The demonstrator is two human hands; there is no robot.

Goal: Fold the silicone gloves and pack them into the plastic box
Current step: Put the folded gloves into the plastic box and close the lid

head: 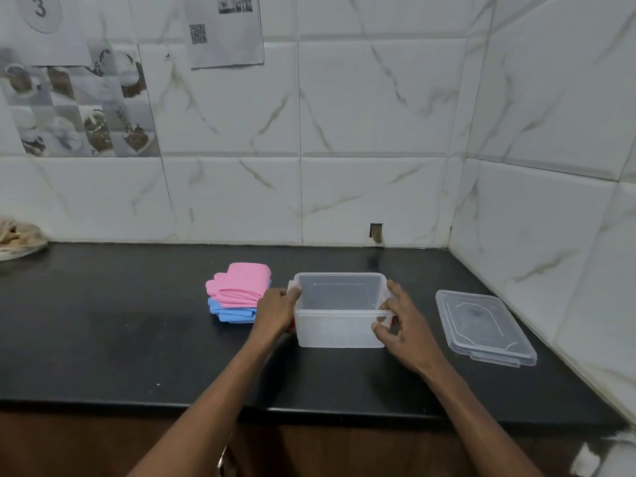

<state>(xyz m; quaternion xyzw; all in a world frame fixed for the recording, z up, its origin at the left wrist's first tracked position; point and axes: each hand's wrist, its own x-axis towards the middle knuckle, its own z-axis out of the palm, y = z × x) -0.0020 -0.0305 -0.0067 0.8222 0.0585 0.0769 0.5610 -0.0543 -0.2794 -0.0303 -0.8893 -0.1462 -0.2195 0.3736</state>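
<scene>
On the black table [103,339], left hand [275,309] curls round the clear plastic box [339,321], right hand [402,325] pinches its rim; I see both arms stretched forward.

A home kitchen: black stone counter [137,339] against marble-look wall tiles [371,105].

1 head cam, faces fwd/down onto counter [103,339], near.

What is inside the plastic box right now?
Nothing shows inside the plastic box; its clear floor is bare. The folded pink glove lies on the blue glove outside, left of it. The left hand and right hand cover its side rims.
</scene>
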